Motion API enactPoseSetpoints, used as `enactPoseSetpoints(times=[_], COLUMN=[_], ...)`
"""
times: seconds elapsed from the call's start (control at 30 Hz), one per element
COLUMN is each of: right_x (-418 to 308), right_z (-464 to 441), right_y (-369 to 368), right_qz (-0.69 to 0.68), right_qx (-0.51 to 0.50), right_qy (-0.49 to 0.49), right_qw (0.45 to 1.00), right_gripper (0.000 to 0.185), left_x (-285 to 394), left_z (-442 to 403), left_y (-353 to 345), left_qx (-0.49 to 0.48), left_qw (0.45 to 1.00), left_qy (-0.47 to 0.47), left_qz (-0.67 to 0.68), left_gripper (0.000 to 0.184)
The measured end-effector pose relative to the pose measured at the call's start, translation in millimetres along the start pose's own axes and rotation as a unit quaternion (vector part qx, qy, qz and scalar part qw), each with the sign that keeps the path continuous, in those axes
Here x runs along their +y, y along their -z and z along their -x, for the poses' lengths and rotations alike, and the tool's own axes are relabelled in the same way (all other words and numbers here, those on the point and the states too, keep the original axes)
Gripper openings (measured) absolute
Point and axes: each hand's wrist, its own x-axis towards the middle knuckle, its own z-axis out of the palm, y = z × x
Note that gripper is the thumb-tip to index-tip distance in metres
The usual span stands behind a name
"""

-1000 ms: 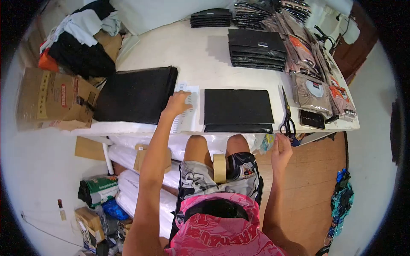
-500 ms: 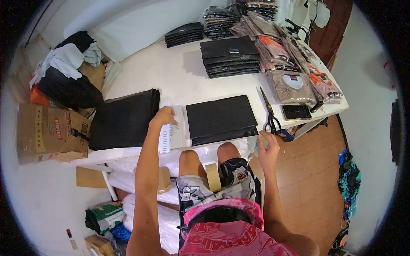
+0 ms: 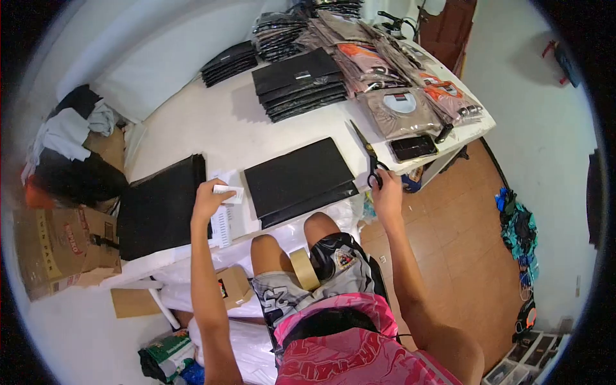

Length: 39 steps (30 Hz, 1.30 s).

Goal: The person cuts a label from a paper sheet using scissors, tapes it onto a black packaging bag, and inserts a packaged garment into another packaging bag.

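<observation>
Between the fingers of my left hand is a small white label, over the printed white sheets on the table. To its left lies a stack of black sheets. A flat black package rests in front of me, between my two hands. My right hand is closed on the handles of the black scissors, whose blades point away from me on the tabletop.
Folded black packages are stacked farther back on the table. Bagged beige garments and a phone lie at the right. A cardboard box stands at the left. A tape roll sits on my lap.
My left hand has lifted a small white label from the sheets. My right hand has moved from beside the table edge onto the scissors' handles. The view has turned, shifting the table's contents leftward.
</observation>
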Motion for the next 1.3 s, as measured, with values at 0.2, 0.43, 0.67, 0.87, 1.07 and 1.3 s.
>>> enactPoseSetpoints(times=[0.2,0.43,0.67,0.87,1.07,1.3], right_x=[34,54,-1,-102,-121,-111], right_z=[-21,-37,85,149,159,159], right_y=[-11,58,88,91,86,78], right_qz=[0.074,-0.433,-0.642,-0.485,-0.56,-0.526], right_qx=[-0.101,-0.335,-0.315,-0.276,-0.401,-0.448], right_qy=[-0.028,-0.259,-0.354,-0.2,-0.194,-0.124], right_qw=[0.992,0.796,0.602,0.806,0.699,0.712], right_gripper=[0.029,0.022,0.024,0.035,0.044,0.047], left_x=[40,88,118,144,152,154], left_z=[67,130,144,154,159,157], left_y=[-47,-99,-115,-119,-122,-123], left_qx=[0.148,0.167,0.237,0.199,0.279,0.292], left_qw=[0.889,0.787,0.751,0.604,0.655,0.59], left_qy=[0.074,0.105,0.071,0.059,0.031,0.062], left_qz=[0.427,0.584,0.612,0.77,0.702,0.751], left_gripper=[0.015,0.025,0.033,0.008,0.022,0.033])
